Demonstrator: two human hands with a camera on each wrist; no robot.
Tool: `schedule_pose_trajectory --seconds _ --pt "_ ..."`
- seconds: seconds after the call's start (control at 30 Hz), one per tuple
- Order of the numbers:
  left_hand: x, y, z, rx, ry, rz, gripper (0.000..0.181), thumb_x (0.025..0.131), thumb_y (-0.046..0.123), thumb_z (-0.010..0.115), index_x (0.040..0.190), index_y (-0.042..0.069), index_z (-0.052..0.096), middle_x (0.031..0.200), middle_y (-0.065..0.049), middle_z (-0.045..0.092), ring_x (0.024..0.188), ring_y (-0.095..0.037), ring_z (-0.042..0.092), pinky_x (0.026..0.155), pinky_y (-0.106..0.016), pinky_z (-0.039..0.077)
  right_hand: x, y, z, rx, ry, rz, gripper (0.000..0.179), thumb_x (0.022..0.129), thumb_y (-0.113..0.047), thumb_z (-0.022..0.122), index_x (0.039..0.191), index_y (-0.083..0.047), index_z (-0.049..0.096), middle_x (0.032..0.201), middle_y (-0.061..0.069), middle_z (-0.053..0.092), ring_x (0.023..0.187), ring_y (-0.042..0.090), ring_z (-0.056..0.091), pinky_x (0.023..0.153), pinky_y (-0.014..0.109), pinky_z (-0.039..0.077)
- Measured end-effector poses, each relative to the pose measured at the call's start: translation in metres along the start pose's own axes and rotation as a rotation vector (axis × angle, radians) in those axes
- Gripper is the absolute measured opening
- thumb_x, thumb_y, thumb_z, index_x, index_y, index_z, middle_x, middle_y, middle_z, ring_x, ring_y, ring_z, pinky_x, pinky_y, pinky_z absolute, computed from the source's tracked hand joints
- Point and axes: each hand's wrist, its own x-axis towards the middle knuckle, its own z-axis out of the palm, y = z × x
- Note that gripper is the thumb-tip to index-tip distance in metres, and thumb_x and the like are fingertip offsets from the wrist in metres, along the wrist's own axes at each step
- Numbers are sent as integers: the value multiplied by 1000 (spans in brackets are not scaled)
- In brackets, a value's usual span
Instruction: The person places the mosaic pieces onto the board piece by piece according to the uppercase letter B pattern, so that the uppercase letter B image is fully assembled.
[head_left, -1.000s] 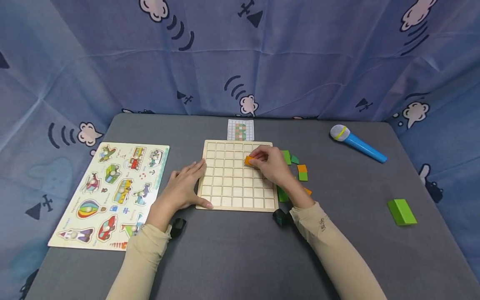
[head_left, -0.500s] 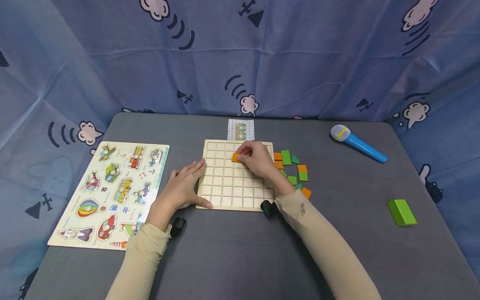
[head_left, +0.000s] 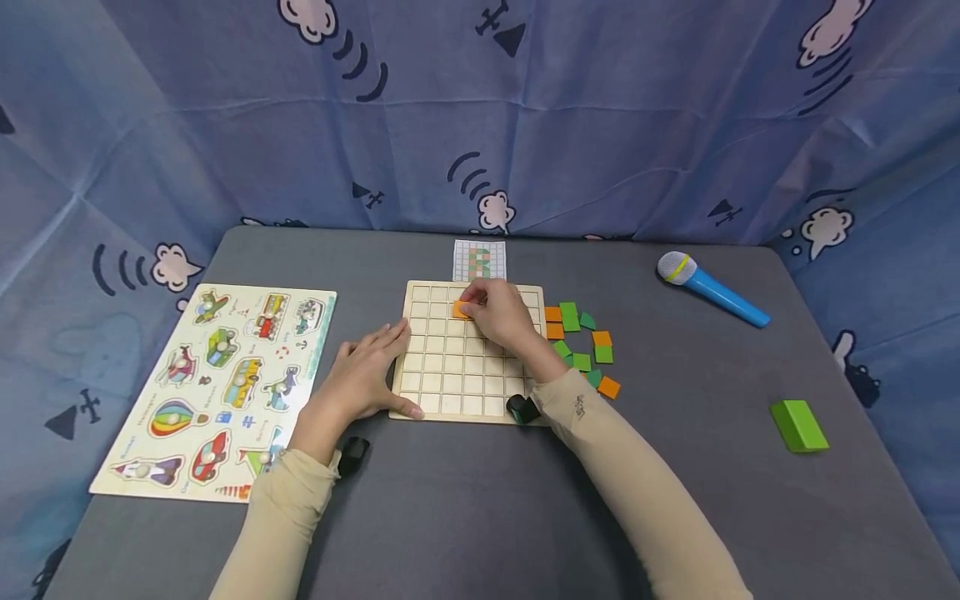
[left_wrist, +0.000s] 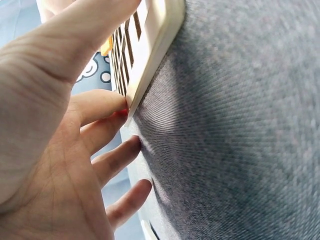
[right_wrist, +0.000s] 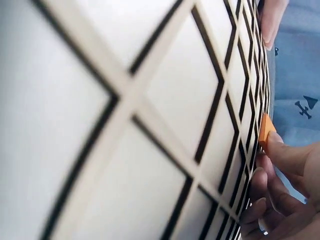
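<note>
A wooden grid board (head_left: 442,385) lies flat on the grey table, its cells bare where they show. My left hand (head_left: 363,371) rests along its left side with fingers spread; in the left wrist view a fingertip (left_wrist: 120,102) touches the board's edge. Over the upper middle of the grid, my right hand (head_left: 498,315) pinches an orange square tile (head_left: 461,310) between thumb and fingers. The right wrist view shows this tile (right_wrist: 265,132) tilted, with one edge right at the grid. Some cells behind the right hand are hidden.
Several green (head_left: 569,317) and orange tiles (head_left: 609,387) lie right of the board. A pattern card (head_left: 491,254) sits behind it. On the left is a picture puzzle board (head_left: 217,392); on the right, a toy microphone (head_left: 720,293) and a green block (head_left: 799,426).
My right hand has moved left across the board with the orange tile, uncovering more tiles on the right. The left hand has stayed at the board's left side.
</note>
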Motion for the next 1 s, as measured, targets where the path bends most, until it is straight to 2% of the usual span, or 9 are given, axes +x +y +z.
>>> schedule_pose_trajectory --seconds 0.17,0.37,0.53,0.67,0.83,1.0 --pt "1 0 0 1 3 -2 131 69 54 96 170 9 26 179 -8 18 164 -37 23 119 -68 28 4 -3 3 -78 -7 -12 8 102 -16 73 102 -10 77 92 7 71 82 22 63 71 34 49" --pt "0 0 0 5 7 0 130 69 54 96 169 9 27 179 -8 19 164 -37 24 118 -67 29 5 -3 4 -94 9 -15 8 102 -15 73 97 -11 77 87 7 69 77 21 61 67 31 45" --pt "0 -1 1 18 7 -3 130 69 55 96 169 9 26 179 -9 20 163 -37 24 118 -68 29 3 -5 2 -78 -12 -11 7 102 -15 73 98 -11 77 89 7 71 79 21 64 70 33 48" --pt "0 -1 2 18 13 8 129 69 54 96 169 9 27 179 -9 20 163 -37 25 117 -67 30 1 -2 -2 -64 -57 -19 8 103 -12 71 103 -9 79 98 9 73 89 24 67 79 37 53" --pt "0 -2 3 20 17 9 130 69 55 96 169 9 28 178 -8 21 163 -36 25 116 -66 31 -6 8 -15 -37 -142 -83 22 104 -8 67 122 -7 80 119 12 72 105 27 67 92 43 56" --pt "0 -2 3 8 10 0 130 69 54 96 170 10 26 179 -7 19 164 -36 23 118 -67 29 -15 22 -32 -16 -165 -146 24 103 -4 66 124 -3 79 118 16 72 101 30 64 90 43 53"
